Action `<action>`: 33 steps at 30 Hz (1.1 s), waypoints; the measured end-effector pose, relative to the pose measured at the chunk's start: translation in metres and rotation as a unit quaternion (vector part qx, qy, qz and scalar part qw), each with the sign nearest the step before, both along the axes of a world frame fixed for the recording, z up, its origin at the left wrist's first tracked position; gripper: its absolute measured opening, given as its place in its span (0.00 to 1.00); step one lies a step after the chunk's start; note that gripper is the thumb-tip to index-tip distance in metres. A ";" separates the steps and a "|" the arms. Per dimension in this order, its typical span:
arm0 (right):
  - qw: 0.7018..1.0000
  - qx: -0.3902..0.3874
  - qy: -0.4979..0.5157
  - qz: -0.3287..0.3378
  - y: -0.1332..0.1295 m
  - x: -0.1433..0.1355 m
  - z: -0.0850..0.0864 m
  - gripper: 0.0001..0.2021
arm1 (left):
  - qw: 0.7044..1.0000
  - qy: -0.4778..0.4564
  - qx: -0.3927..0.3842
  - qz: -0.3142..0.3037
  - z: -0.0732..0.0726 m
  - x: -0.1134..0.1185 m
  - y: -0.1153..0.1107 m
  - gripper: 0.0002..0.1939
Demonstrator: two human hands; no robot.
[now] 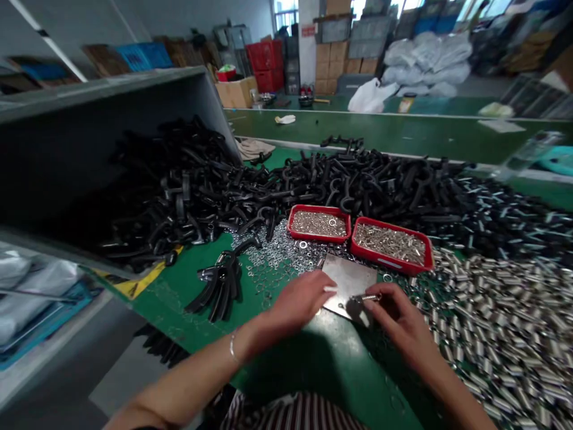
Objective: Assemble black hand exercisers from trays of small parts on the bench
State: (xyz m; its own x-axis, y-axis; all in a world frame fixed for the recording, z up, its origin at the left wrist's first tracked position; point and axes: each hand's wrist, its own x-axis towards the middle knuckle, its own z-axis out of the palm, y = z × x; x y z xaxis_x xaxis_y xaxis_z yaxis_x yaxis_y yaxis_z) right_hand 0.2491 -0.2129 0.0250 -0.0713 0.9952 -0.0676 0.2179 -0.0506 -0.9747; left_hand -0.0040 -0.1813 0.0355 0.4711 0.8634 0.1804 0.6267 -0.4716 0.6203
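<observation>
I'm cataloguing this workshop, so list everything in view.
Bins: several, grey, left and back
Black parts: many, black, bin and bench
Trays: two, red, centre
Bits: many, metallic, trays
Rings: many, silver, near left tray
Cylinders: many, silver, right
Plate: one, silver, by hands
Ribbed piece: one, silver, right fingertips
Bench: count unclear, green, front to back
Crates: several, red or blue, back
Boxes: several, brown, back
Bag: one, white, back
Sacks: several, pale, back right
Clutter: uncountable, blurred, background
Shirt: one, striped, bottom
Left hand: one, bare, plate's left
Right hand: one, bare, plate's right

Smooth metal plate (342,276), glossy red plastic trays (319,237), matt black parts (215,292)
</observation>
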 end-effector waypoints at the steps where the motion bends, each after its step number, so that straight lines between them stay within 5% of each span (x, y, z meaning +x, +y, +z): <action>1: 0.999 0.021 -0.039 0.003 0.002 0.003 0.003 0.15 | 0.995 0.070 0.034 0.056 0.007 -0.025 0.012 0.14; 4: 0.998 0.029 -0.059 -0.018 0.007 0.014 0.006 0.16 | 0.928 0.295 0.068 0.216 0.018 -0.104 0.057 0.10; 6: 0.999 0.012 -0.018 -0.046 0.010 0.019 0.002 0.14 | 0.898 0.387 0.014 0.210 0.014 -0.145 0.085 0.06; 9: 0.995 -0.017 0.062 -0.070 0.010 0.025 -0.008 0.14 | 0.899 0.397 -0.084 0.164 0.005 -0.172 0.109 0.06; 11: 0.992 -0.014 0.092 -0.081 0.007 0.028 -0.013 0.13 | 0.915 0.354 -0.078 0.177 0.005 -0.170 0.112 0.07; 15: 0.991 -0.012 0.109 -0.081 -0.003 0.031 -0.021 0.14 | 0.970 0.125 0.008 0.209 0.020 -0.130 0.093 0.22; 17: 0.986 -0.033 0.143 -0.072 -0.007 0.028 -0.024 0.15 | 0.986 -0.054 -0.081 0.139 0.023 -0.091 0.073 0.30; 20: 0.972 -0.062 0.211 -0.081 -0.009 0.018 -0.025 0.16 | 0.934 -0.238 -0.267 0.019 0.012 -0.021 0.041 0.25; 22: 0.964 -0.062 0.239 -0.097 -0.010 0.009 -0.024 0.16 | 0.904 -0.287 -0.318 0.003 -0.004 0.023 0.023 0.22; 25: 0.956 -0.055 0.259 -0.126 -0.013 -0.004 -0.022 0.16 | 0.896 -0.299 -0.325 0.049 -0.026 0.068 0.010 0.18; 28: 0.947 -0.049 0.282 -0.149 -0.015 -0.014 -0.021 0.16 | 0.894 -0.299 -0.327 0.068 -0.035 0.084 0.008 0.18; 33: 0.940 -0.032 0.290 -0.174 -0.014 -0.023 -0.021 0.14 | 0.872 -0.334 -0.350 0.075 -0.034 0.077 0.009 0.20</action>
